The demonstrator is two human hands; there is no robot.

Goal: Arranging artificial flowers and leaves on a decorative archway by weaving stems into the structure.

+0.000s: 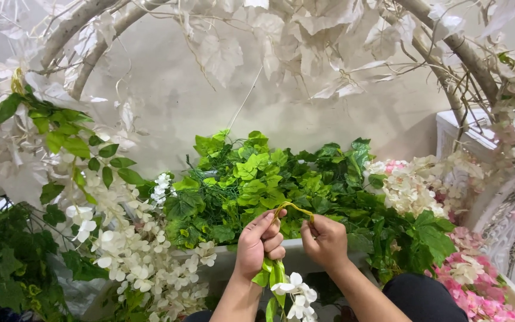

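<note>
A thin yellow-green stem [293,209] arches between two hands at lower centre. The left hand [259,241] has its fingers closed around a sprig of green leaves and white blossoms [287,286] that hangs below the fist. The right hand [326,240] pinches the stem's other end between fingertips. Just behind lies a heap of green artificial foliage [257,179], with white flower garlands [138,256] to the left, pink and cream blooms [448,238] to the right, and pale leafy branches [305,42] arching overhead.

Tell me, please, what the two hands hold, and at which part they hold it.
Both hold one artificial flower stem. The left hand grips it above its white blossoms; the right hand pinches its bent upper end with the fingers.
</note>
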